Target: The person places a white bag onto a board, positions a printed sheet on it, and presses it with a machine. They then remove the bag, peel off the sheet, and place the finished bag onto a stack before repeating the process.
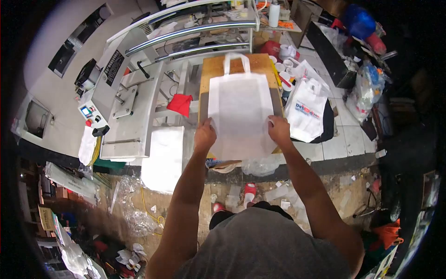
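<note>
A plain white tote bag (240, 111) lies over a wooden board (211, 65), its handle loop pointing away from me. My left hand (205, 135) pinches the bag's left edge, and my right hand (279, 129) grips its right edge at about the same height. The bag's lower end reaches past the board's near side. To the right lies a pile of white bags (306, 111), the top one printed with red and blue lettering. A blank white sheet or bag (162, 158) is at the left, below a red cloth (180, 105).
A machine with a control panel (93, 111) and a flat plate (125, 101) stands at the left. Metal rails (195, 43) cross behind the board. White cups (285, 72) cluster at the back right, near a white bottle (274, 14). Plastic scraps (139, 218) litter the floor.
</note>
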`<state>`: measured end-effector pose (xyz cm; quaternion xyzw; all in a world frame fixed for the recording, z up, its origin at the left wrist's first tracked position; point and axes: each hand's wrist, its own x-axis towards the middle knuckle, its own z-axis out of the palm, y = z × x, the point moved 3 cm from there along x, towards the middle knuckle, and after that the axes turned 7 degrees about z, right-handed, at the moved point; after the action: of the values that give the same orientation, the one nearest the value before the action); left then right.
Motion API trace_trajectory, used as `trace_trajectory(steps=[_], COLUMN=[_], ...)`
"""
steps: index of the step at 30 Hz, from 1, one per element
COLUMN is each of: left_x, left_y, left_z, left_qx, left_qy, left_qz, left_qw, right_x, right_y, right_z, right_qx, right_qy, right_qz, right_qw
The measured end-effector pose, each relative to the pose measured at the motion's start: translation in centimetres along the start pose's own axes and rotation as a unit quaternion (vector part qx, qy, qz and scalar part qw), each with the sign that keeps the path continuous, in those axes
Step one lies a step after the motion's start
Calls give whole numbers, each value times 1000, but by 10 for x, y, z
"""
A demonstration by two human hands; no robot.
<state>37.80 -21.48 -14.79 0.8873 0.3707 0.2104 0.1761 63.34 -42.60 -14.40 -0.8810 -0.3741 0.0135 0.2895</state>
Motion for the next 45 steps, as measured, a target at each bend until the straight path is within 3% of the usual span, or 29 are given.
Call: trace_trajectory(steps=[7,20,23,25,26,28,30,31,34,35,36,37,38,39,42,44,45], left_x=[-3,-13,-7,-17,-25,-46,-85,-109,-197,-233,-266,-300,-323,-339,-369,-351,-325], left_y=[-2,-3,2,2,-3,-19,-52,-68,-118,-137,-149,-164,-167,-158,-150,-136,-118], left_z=[1,-2,-10,-17,-22,-41,-49,-53,-44,-35,-31,-27,-29,-35,-31,-27,-33], left_qx=[33,4,-4,-28,-29,-61,-152,-147,-139,-119,-129,-92,-8,-110,-147,-160,-157], left_qy=[56,76,86,87,80,175,170,177,116,89,44,25,2,-30,-70,-76,-74], left_qz=[15,26,53,45,41,62,-48,-57,-133,-137,-198,-143,-92,-231,-209,-197,-176], left_qw=[998,997,995,995,996,981,972,971,974,979,971,985,996,966,964,964,969], right_x=[-6,-20,-12,-13,-15,-31,-64,-86,-167,-193,-214,-242,-252,-262,-271,-259,-248], right_y=[-1,-3,-4,15,29,67,119,132,181,179,130,144,112,88,32,1,-17], right_z=[0,1,-5,-10,-16,-35,-32,-26,63,94,98,145,149,154,134,114,93], right_qx=[-26,-55,-52,21,69,151,102,43,-8,25,37,25,65,71,122,115,99], right_qy=[72,100,87,118,180,251,283,243,118,39,-16,-37,-128,-138,-190,-169,-159], right_qz=[-5,-7,15,54,49,104,204,279,335,304,313,256,292,215,157,15,-7], right_qw=[997,993,995,991,980,951,932,928,935,951,949,966,946,964,961,979,982])
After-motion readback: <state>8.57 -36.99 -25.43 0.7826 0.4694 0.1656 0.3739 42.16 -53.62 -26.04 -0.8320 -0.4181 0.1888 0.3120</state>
